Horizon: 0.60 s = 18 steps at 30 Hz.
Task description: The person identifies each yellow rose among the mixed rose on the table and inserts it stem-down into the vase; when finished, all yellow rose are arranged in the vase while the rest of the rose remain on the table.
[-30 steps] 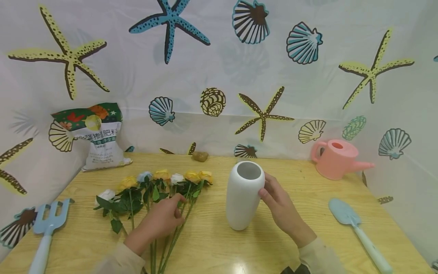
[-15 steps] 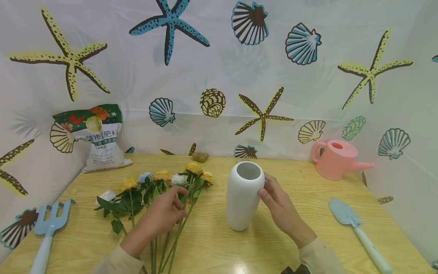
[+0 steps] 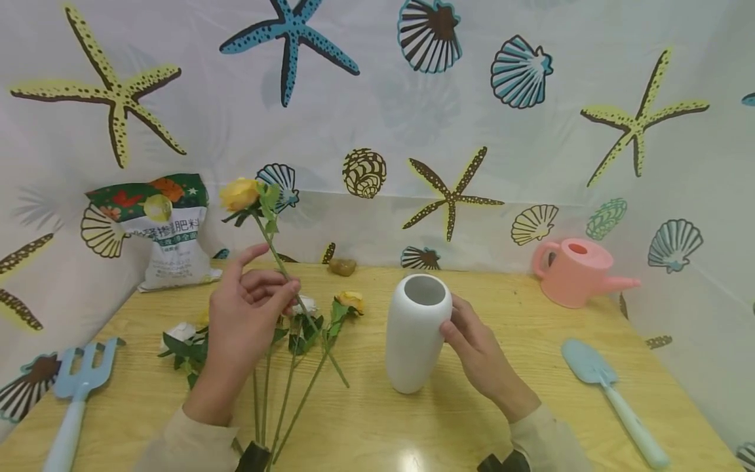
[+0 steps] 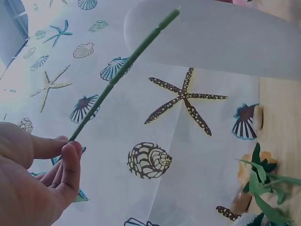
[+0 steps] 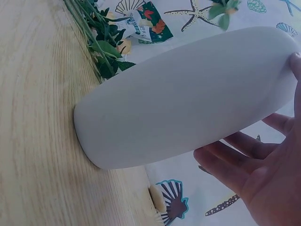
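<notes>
A yellow rose (image 3: 240, 195) stands raised off the table, its green stem pinched between the thumb and fingers of my left hand (image 3: 238, 314). The stem's lower end (image 4: 113, 84) slants past the hand in the left wrist view. My right hand (image 3: 486, 364) grips the upper right side of a white vase (image 3: 413, 341), thumb in front and fingers behind. The vase is upright on the table. Under and beside the left hand lie several more roses, among them a yellow one (image 3: 352, 301) and white ones (image 3: 179, 332); my hand hides some blooms.
A blue hand fork (image 3: 82, 387) lies at the left, a blue trowel (image 3: 613, 400) at the right. Behind stand a fertilizer bag (image 3: 174, 242) and a pink watering can (image 3: 575, 272). A small brown stone (image 3: 342, 267) sits by the patterned backdrop.
My left hand has lifted one yellow rose from the others on the table, moving it up and to the left. The right hand and vase have stayed in place.
</notes>
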Each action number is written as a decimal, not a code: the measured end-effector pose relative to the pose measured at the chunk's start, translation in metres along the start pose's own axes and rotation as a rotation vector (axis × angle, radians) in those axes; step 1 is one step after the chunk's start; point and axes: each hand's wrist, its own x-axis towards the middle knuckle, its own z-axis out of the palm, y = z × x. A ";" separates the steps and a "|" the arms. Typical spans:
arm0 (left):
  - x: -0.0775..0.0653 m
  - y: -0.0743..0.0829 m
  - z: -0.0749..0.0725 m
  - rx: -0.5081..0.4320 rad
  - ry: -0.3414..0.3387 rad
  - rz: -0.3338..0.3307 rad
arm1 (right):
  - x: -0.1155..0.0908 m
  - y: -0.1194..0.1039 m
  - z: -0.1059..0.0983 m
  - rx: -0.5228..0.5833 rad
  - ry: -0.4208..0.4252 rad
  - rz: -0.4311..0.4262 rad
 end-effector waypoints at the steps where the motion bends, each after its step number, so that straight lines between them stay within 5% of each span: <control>1: 0.001 0.003 0.002 -0.036 0.035 0.033 | 0.000 0.000 0.000 0.003 -0.001 -0.001; 9: 0.008 0.016 0.037 -0.444 0.262 0.264 | 0.001 -0.001 -0.001 -0.002 -0.006 0.012; 18: 0.010 0.024 0.068 -0.636 0.441 0.313 | 0.000 -0.001 -0.001 0.004 -0.003 0.011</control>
